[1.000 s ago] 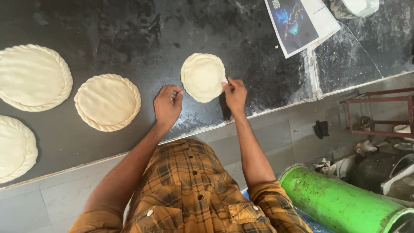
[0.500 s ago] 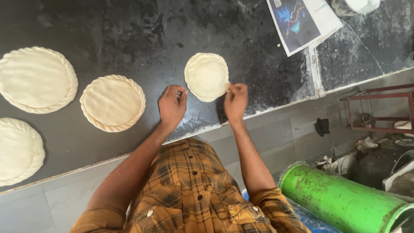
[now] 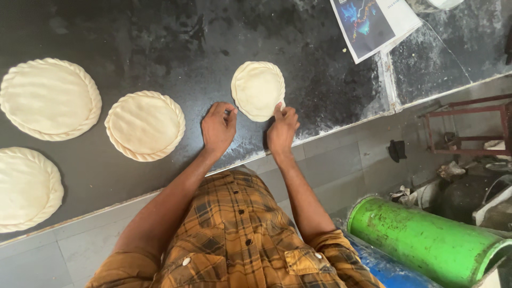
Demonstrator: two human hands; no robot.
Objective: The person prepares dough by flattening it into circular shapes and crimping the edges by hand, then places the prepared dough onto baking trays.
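A: Item one, the work piece?

B: A small round dough disc (image 3: pixel 258 89), pale, lying flat on the dark stone counter (image 3: pixel 176 42), right of centre and close to the counter's near edge. Part of its rim is showing a pinched, raised border.

A: Hands?

B: The left hand (image 3: pixel 217 128) is resting palm down on the counter just left of the disc, fingers bent and drawn together, tips reaching the disc's near-left rim. I cannot tell whether they are actually gripping the dough. The right hand (image 3: pixel 281 130) is sitting at the disc's near-right rim, fingertips bunched and pinching the dough's edge.

A: Other stock on the counter?

B: Three larger dough rounds, each with a twisted rope-like rim. One medium round (image 3: pixel 145 125) is lying just left of the left hand; one large round (image 3: pixel 50 98) is lying further left and farther back; a third round (image 3: pixel 25 188) is sitting at the near left, partly cut off by the frame.

A: Surroundings?

B: A printed sheet (image 3: pixel 373 24) is lying at the far right of the counter. A green cylinder (image 3: pixel 421 240) is lying on the floor to the near right, with a reddish metal frame (image 3: pixel 469 128) standing beyond it. The person is wearing a plaid shirt (image 3: pixel 240 234).
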